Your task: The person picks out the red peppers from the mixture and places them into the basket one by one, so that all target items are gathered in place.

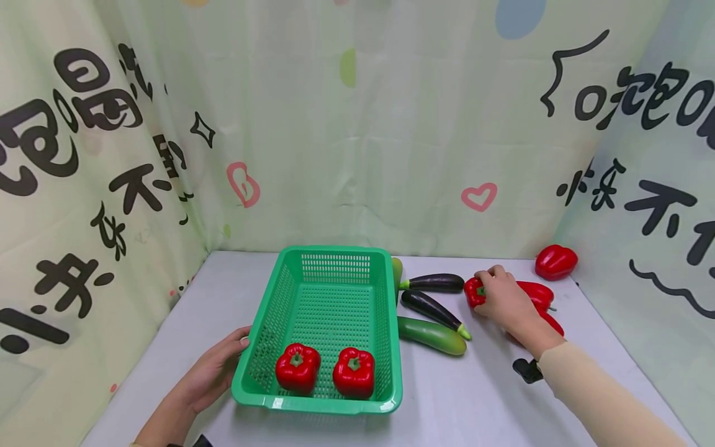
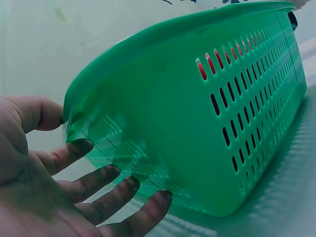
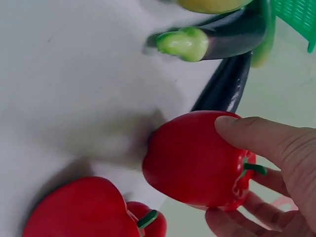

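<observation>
My right hand (image 1: 505,301) grips a red bell pepper (image 3: 195,160) between thumb and fingers, near its green-stemmed end. More red peppers (image 3: 79,210) lie beside it on the table. At the left side of a green plastic basket (image 1: 395,347), my left hand (image 1: 215,369) touches the rim with its thumb. In the left wrist view its fingers (image 2: 106,175) spread loosely along the basket's outer wall. Two red bell peppers, one on the left (image 1: 298,368) and one on the right (image 1: 354,372), sit in the near end of the basket, stems up.
Two dark eggplants, an upper (image 1: 436,283) and a lower (image 1: 430,308), lie right of the basket. A green cucumber-like vegetable (image 1: 432,336) lies below them. Another red pepper (image 1: 555,262) stands at the table's far right corner. Printed curtains (image 1: 357,155) enclose the white table (image 1: 475,397).
</observation>
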A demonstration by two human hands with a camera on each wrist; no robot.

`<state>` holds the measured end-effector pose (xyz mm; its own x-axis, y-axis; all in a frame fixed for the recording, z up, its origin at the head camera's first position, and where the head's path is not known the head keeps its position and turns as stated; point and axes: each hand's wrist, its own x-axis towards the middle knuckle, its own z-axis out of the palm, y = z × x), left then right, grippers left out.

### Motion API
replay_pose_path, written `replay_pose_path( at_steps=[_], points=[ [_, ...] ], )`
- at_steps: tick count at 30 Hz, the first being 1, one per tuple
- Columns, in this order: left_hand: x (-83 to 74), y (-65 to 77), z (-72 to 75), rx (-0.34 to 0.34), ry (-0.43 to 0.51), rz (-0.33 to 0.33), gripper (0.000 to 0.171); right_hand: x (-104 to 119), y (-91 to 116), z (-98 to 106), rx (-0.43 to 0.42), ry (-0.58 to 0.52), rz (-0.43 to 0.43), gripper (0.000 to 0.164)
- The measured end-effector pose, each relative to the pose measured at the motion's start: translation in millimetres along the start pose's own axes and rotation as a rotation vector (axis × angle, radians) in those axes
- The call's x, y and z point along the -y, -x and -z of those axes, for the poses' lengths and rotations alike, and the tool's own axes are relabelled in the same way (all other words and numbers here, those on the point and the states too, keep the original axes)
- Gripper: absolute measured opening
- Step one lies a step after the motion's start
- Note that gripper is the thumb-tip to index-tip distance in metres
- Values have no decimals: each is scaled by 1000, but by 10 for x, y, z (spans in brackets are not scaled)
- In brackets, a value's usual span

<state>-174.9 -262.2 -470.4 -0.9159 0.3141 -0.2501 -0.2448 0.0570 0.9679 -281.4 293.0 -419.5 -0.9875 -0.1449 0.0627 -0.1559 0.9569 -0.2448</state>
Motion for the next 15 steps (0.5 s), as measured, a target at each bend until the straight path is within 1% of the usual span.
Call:
replay_pose_path(
  at_steps=[5, 9, 13, 15],
  points=[
    [4, -2, -7, 2, 5, 2, 64, -17, 30, 28, 10, -31, -25, 83],
    [5, 2, -7, 4, 13, 0, 64, 8, 44, 69, 22, -50, -52, 84],
    [0, 1, 1, 9, 15, -3, 62, 55, 56, 125, 27, -94, -94, 87],
    [-1, -2, 1, 7, 17, 1, 62, 73, 63, 150, 25, -113, -99, 88]
  ],
)
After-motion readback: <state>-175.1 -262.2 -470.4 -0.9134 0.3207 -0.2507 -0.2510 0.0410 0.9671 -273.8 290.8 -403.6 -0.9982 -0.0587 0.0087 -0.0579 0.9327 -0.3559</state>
